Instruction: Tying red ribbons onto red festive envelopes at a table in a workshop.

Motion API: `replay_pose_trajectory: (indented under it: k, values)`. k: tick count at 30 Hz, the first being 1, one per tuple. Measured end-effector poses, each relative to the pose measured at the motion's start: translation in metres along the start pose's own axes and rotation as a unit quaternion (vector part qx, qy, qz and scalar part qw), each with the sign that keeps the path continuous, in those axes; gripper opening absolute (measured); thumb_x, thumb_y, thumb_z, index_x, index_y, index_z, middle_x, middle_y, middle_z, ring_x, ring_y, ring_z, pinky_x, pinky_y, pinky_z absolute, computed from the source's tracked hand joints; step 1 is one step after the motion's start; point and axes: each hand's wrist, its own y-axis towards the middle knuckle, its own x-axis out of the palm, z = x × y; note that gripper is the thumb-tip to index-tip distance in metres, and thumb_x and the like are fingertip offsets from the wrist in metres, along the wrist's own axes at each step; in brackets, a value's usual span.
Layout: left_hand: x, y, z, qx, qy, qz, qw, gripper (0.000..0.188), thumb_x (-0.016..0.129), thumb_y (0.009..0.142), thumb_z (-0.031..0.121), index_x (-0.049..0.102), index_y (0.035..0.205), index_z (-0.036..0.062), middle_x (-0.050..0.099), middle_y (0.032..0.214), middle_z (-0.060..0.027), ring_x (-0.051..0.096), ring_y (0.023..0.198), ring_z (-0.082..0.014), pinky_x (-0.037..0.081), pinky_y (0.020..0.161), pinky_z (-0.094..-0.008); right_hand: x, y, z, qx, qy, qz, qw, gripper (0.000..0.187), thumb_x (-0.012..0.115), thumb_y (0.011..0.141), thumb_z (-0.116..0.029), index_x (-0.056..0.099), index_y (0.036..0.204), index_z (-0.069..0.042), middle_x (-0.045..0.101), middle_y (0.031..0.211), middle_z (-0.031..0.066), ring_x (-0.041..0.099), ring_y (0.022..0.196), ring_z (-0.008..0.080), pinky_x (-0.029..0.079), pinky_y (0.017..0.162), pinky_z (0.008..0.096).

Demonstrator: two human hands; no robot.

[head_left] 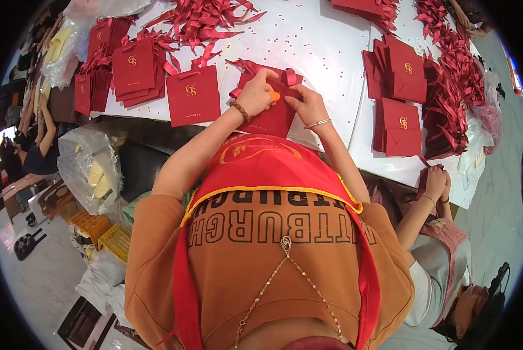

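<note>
A dark red paper bag (275, 121) lies on the table in front of me, with a red satin ribbon (292, 76) looped at its upper part. My left hand (257, 96) is closed over the bag's upper middle, an orange cover on one finger; its fingers seem to pinch the ribbon, though the tips are partly hidden. From the right, my right hand (309, 108) bends its thumb and forefinger together against the bag at the ribbon. Just left of these, another red bag (192, 96) with gold lettering lies flat.
Stacked red bags (134, 67) stand at the left, more bags (397, 128) at the right. Loose ribbons (200, 20) heap at the far side; a long ribbon pile (448, 99) lines the right edge. A co-worker's hands (436, 184) work at the near right corner. Clear plastic (89, 169) hangs left.
</note>
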Motion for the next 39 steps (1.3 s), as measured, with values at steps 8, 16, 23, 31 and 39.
replay_pose_trajectory:
  k: [8,16,23,31,39]
  values:
    - [0.010,-0.007,-0.007,0.040,0.016,0.065,0.997,0.010,0.054,0.076,0.004,0.057,0.084,-0.0016,0.059,0.063,-0.0078,0.058,0.051,-0.0118,0.044,0.043,-0.0232,0.000,0.002,-0.002,0.039,0.008,-0.010,0.999,0.027,0.064,0.074,-0.012,0.057,0.098,-0.001,0.062,0.078,0.0170,0.061,0.069,0.0272,0.047,0.063,0.0326]
    - [0.008,-0.006,0.000,0.020,-0.011,0.038,0.999,0.009,0.054,0.077,0.004,0.056,0.083,-0.0016,0.059,0.064,-0.0055,0.056,0.050,-0.0091,0.043,0.043,-0.0212,0.001,0.001,-0.004,0.025,-0.005,0.000,1.000,0.031,0.065,0.073,-0.012,0.056,0.101,-0.001,0.062,0.082,0.0176,0.061,0.073,0.0279,0.047,0.065,0.0323]
    - [0.008,-0.004,-0.005,0.018,-0.038,0.059,0.997,0.016,0.054,0.077,0.003,0.054,0.092,-0.0004,0.058,0.063,-0.0050,0.055,0.050,-0.0088,0.042,0.043,-0.0208,0.000,0.002,-0.005,0.017,-0.009,-0.008,1.000,0.031,0.065,0.072,-0.010,0.056,0.101,-0.002,0.062,0.083,0.0180,0.061,0.073,0.0290,0.047,0.065,0.0329]
    - [0.004,0.002,0.000,0.051,0.076,0.059,0.994,0.024,0.056,0.073,0.004,0.055,0.096,0.0001,0.059,0.061,-0.0077,0.057,0.051,-0.0163,0.044,0.048,-0.0296,-0.001,0.003,-0.009,-0.009,-0.020,-0.018,1.000,0.028,0.065,0.071,-0.009,0.057,0.097,-0.003,0.062,0.080,0.0182,0.060,0.072,0.0321,0.047,0.064,0.0352]
    - [0.016,-0.004,-0.008,0.097,0.141,0.115,0.979,0.018,0.053,0.075,0.001,0.057,0.093,0.0002,0.056,0.059,-0.0043,0.052,0.048,-0.0093,0.040,0.044,-0.0237,0.007,0.000,-0.006,-0.022,-0.063,0.037,0.997,0.024,0.067,0.069,-0.010,0.057,0.089,-0.002,0.060,0.075,0.0182,0.059,0.070,0.0336,0.046,0.061,0.0383]
